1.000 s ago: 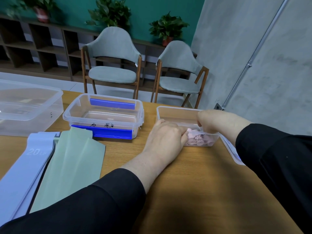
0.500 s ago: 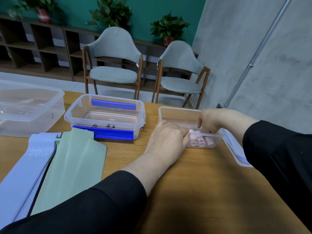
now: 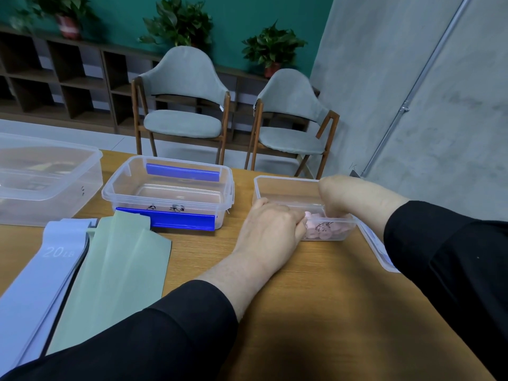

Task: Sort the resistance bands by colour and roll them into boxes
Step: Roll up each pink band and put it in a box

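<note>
Both hands reach into a small clear box (image 3: 283, 181) on the right of a wooden table (image 3: 316, 298). The left hand (image 3: 270, 225) and right hand (image 3: 336, 196) curl around rolled pink bands (image 3: 324, 231) inside it. Green bands (image 3: 118, 270) and lilac bands (image 3: 35, 276) lie flat at near left, beside a blue-handled box (image 3: 169, 188).

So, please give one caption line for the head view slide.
Both hands settle rolled pink bands in the small clear box.
</note>
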A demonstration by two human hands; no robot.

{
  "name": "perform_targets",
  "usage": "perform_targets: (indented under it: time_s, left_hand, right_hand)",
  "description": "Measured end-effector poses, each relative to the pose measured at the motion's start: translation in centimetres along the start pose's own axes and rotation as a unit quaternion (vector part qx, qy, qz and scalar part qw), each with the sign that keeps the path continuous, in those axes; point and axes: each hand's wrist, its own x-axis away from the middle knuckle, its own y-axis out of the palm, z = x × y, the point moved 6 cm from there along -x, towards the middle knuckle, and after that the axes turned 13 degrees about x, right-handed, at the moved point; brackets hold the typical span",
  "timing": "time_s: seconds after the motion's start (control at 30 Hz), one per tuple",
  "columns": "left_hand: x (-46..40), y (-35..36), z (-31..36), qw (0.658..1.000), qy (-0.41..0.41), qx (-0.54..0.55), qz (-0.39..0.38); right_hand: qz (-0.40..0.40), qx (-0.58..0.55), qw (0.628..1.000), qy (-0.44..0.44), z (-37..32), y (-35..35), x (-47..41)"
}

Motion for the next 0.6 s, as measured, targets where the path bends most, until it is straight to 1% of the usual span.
perform_targets:
  time_s: [0.17,0.23,0.33,0.43,0.6]
  left_hand:
    - [0.0,-0.1,0.0,1.000,0.007,0.000,0.000]
    - [0.0,-0.1,0.0,1.000,0.009,0.005,0.000]
    - [-0.1,0.0,-0.1,1.000,0.005,0.001,-0.007]
    - [-0.2,0.0,-0.1,1.000,0.003,0.002,-0.016]
    - [-0.2,0.0,-0.2,1.000,-0.003,-0.003,-0.017]
  right_hand:
    - [-0.004,0.039,0.999,-0.014,-0.6,0.2,-0.2]
    - [0.003,0.035,0.999,-0.017,-0.5,0.5,-0.6]
    - [0.013,0.000,1.000,-0.008,-0.1,0.5,-0.7]
    - [0.040,-0.033,0.999,0.007,0.7,0.0,-0.6]
    - [0.109,-0.050,0.993,0.018,1.1,-1.4,-0.7]
